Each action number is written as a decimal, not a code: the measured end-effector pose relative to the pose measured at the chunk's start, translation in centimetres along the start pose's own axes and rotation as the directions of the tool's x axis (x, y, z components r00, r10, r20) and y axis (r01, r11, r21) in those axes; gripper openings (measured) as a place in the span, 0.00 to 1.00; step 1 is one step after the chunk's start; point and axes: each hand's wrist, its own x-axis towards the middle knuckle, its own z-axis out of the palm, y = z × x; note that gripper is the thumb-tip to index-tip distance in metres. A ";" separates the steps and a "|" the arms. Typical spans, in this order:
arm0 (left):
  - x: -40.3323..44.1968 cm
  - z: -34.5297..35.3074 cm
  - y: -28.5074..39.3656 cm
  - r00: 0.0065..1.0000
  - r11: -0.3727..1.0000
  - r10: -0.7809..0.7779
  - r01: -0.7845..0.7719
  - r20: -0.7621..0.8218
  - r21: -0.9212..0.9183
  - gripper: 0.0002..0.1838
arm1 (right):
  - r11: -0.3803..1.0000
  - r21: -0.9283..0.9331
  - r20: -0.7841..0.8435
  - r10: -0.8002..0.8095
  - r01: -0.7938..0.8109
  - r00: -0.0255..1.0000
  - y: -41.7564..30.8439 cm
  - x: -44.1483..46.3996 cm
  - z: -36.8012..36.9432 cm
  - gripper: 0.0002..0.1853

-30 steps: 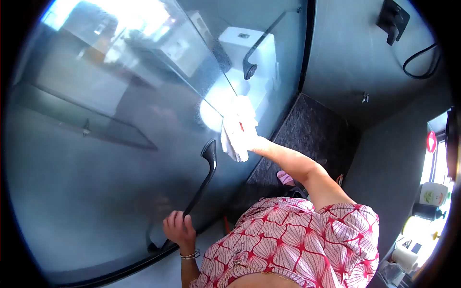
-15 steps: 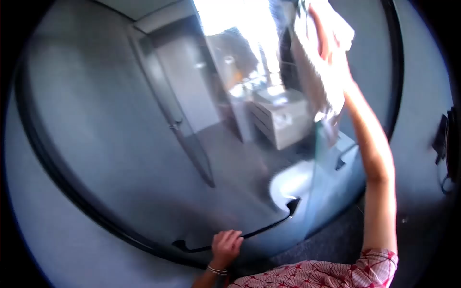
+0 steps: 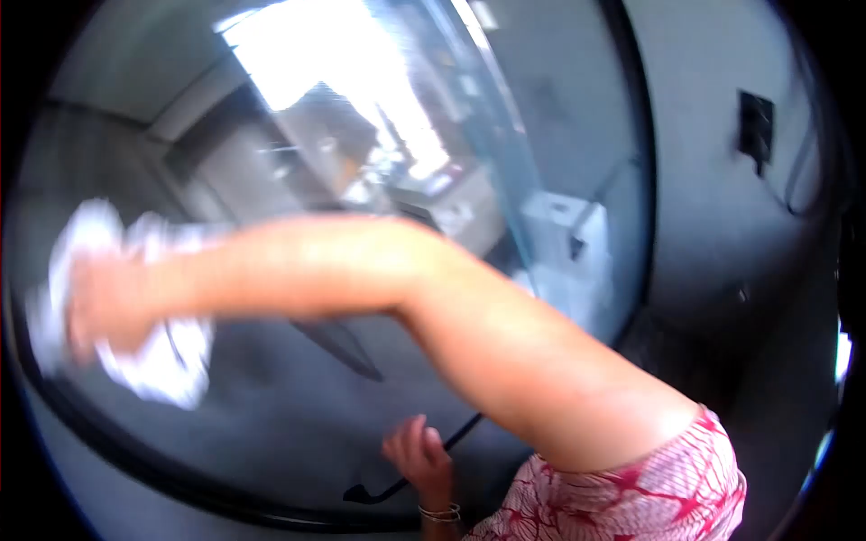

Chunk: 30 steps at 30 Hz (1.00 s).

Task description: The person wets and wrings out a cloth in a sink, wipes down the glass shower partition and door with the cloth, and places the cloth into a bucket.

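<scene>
My right hand point(image 3: 113, 302) is blurred at the far left, closed on a white cloth point(image 3: 176, 365) that bunches around the fingers and hangs below them. The cloth lies over a glass panel point(image 3: 271, 397), near its dark curved edge. Across the middle stretches my right arm, hiding part of the glass. My left hand point(image 3: 419, 451) is low in the view, at the black bar handle point(image 3: 388, 491) on the glass. Its fingers point upward past the bar, loosely apart, rather than wrapped around it. Whether the palm touches the bar cannot be made out.
Through the glass show a bright window point(image 3: 316, 54), a drawer cabinet point(image 3: 469, 212) and a white fixture point(image 3: 568, 234). A black wall socket point(image 3: 756, 131) with a cable is at the right. Black trim point(image 3: 645, 135) curves down the panel's right side.
My right hand has swept the cloth from the upper right to the far left. My left hand has loosened from the handle, its fingers now raised. The view has turned right.
</scene>
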 end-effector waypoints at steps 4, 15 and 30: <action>0.5 -0.2 -1.6 0.988 1.000 -0.024 0.022 -0.155 -0.015 0.08 | 0.900 0.160 0.179 -0.431 0.406 0.885 -12.2 -11.8 6.8 0.12; -0.1 2.7 -2.2 0.980 0.992 0.012 0.013 -0.200 0.123 0.08 | 0.988 -0.098 -0.068 -0.123 0.116 0.990 -1.3 -28.1 -7.1 0.06; 13.3 22.5 15.3 0.870 0.879 0.451 -0.394 0.198 -0.269 0.12 | 0.760 -0.314 -0.401 0.437 -0.569 0.805 22.3 -39.5 -26.4 0.30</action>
